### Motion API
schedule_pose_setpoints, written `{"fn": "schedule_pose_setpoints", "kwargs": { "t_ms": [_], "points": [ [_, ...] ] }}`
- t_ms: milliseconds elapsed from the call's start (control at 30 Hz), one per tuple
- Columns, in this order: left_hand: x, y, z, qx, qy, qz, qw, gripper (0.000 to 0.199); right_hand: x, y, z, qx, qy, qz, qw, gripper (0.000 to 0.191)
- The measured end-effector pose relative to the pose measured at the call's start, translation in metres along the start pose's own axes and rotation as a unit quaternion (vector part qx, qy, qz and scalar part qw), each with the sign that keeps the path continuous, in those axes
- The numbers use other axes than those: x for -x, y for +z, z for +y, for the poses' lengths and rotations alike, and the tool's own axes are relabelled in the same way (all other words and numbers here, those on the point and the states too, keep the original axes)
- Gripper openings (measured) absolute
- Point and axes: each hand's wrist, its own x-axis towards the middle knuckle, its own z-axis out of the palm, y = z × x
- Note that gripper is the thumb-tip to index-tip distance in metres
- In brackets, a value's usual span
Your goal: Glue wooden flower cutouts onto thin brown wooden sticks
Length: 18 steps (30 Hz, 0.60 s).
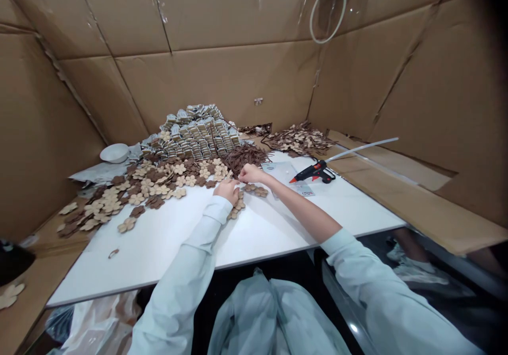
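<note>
Your left hand point(227, 191) is curling its fingers down at the top of a short row of small tan wooden flower cutouts point(238, 205). The row is running from there toward your side of the white rectangular surface point(159, 249), so your left hand is the nearer one. Your right hand point(251, 173) is half closed just beyond it, its fingers bunched; neither hand clearly shows a hold on anything, so I cannot tell. Relative to the row, a heap of thin dark-brown wooden sticks point(244, 158) is lying straight ahead, a wide spread of tan and brown wooden flowers point(151, 188) is lying left, and a black-and-red hot glue gun point(313, 171) is lying right.
</note>
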Motion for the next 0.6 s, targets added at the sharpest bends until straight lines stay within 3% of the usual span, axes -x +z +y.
{"fn": "schedule_pose_setpoints", "kwargs": {
  "t_ms": [133,233,300,433,533,600],
  "points": [
    [-0.004,0.002,-0.006,0.024,0.046,0.084,0.995,0.049,0.029,-0.013,0.009,-0.164,-0.095,-0.04,0.981,0.014],
    [-0.006,0.004,-0.005,0.064,0.071,0.099,0.991,0.033,0.046,-0.019,0.008,-0.288,-0.138,-0.076,0.945,0.015],
    [-0.007,0.004,-0.003,0.082,0.027,0.105,0.991,0.024,0.049,-0.021,0.006,-0.339,-0.133,-0.079,0.928,0.017],
    [-0.01,-0.002,-0.011,0.128,-0.133,0.154,0.971,0.022,0.037,-0.019,0.002,-0.395,-0.078,-0.021,0.915,0.013],
    [-0.016,-0.005,-0.028,0.218,-0.227,0.153,0.937,0.021,0.021,-0.013,0.005,-0.415,-0.035,0.04,0.908,0.006],
    [-0.02,-0.006,-0.042,0.289,-0.293,0.151,0.899,0.023,0.013,-0.008,0.01,-0.412,-0.019,0.086,0.907,0.004]
  ]
}}
